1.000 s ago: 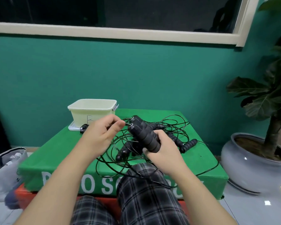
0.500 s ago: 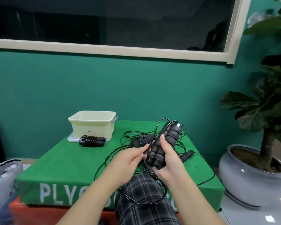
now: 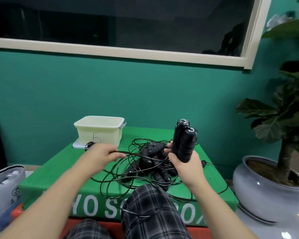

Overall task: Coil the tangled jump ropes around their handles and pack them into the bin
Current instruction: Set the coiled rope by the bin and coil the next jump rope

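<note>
handles [image 3: 184, 142] raised upright, left hand [image 3: 103, 153] drawn leftward

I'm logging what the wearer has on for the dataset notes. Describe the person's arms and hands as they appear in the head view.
Both forearms are bare up to the bottom edge of the picture, with no sleeve in view. The left hand and right hand wear no gloves, and no ring, watch or wristband shows on either. Below the arms, dark plaid trousers with pale check lines cover the legs.
</note>
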